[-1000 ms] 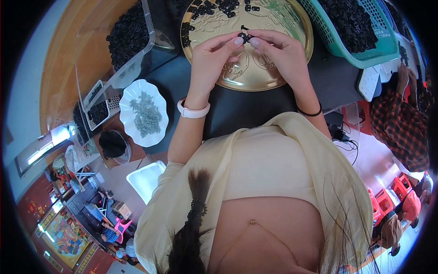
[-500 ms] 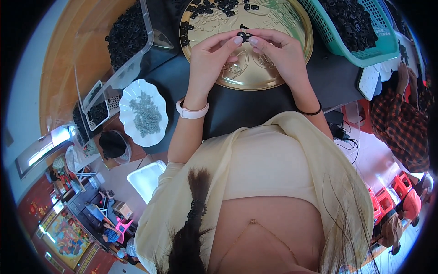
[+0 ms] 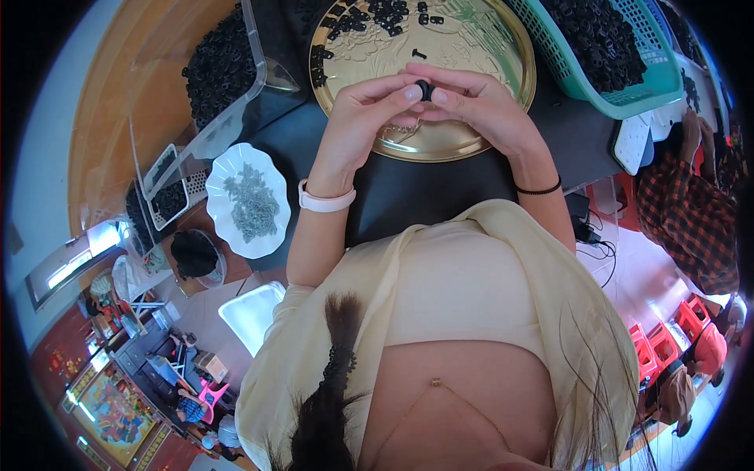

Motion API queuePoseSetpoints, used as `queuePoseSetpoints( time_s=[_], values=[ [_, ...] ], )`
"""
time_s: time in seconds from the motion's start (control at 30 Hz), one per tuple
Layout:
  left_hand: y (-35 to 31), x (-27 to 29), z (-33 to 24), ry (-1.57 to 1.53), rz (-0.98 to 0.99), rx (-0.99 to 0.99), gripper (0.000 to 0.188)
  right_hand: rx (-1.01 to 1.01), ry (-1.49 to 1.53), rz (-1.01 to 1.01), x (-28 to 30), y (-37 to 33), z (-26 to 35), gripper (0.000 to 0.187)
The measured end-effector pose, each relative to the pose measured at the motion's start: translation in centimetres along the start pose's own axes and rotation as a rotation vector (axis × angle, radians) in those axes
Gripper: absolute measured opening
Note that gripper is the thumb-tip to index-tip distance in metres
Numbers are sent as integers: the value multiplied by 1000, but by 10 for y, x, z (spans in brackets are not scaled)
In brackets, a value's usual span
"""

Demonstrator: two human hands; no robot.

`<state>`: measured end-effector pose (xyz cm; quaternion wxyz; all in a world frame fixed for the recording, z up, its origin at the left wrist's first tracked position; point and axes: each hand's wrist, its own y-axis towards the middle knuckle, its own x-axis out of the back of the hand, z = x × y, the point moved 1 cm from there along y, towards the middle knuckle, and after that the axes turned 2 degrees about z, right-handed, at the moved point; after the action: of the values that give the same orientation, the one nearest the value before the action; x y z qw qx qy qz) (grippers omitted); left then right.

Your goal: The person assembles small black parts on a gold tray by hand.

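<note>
Between the fingertips of both hands sits a small black plastic part (image 3: 425, 90), held over the near half of a round gold tray (image 3: 440, 156). My left hand (image 3: 369, 106) pinches it from the left with thumb and fingers. From the other side my right hand (image 3: 479, 106) grips it the same way. Fingers hide much of its shape. Just beyond my fingers a single small black piece (image 3: 419, 54) lies on the tray. Several similar black parts (image 3: 385, 16) are grouped along the tray's far and left side.
At left, a clear bin (image 3: 255, 74) holds many black parts, with a white scalloped dish (image 3: 224, 228) of small translucent pieces nearer me. A green basket (image 3: 613, 106) of black parts stands at right. Beyond it are a white tray (image 3: 631, 145) and a person in a checked shirt (image 3: 683, 212).
Both hands have moved slightly nearer to me with the black part. It has been turned between the fingers and now looks narrower.
</note>
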<state>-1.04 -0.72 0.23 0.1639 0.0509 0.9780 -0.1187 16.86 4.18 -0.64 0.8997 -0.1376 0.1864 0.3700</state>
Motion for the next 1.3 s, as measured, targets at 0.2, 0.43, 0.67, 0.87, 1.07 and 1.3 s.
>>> queuePoseSetpoints(
  time_s=[0.2, 0.43, 0.67, 0.87, 1.07, 1.3],
  values=[
    [-3, -3, -5, -53, 11, -7, 28, -16, -15, -3, -4, -1, 5, 42],
    [-7, -8, -6, 27, -33, -38, 25, -49, 4, -50, -9, -4, 9, 41],
    [-9, -22, -4, -8, -24, -69, 27, -69, 4, -73, -10, -13, 12, 38],
    [-10, -37, -20, -54, -171, -119, 22, 157, -197, -259, -23, -18, 32, 24],
    [-34, 12, -24, 274, -372, -201, 19, 758, -638, -884, 27, -30, 91, 23],
    [-54, 36, -3, 789, -490, -80, 17, 702, -785, -1039, 58, -41, 123, 19]
  ],
)
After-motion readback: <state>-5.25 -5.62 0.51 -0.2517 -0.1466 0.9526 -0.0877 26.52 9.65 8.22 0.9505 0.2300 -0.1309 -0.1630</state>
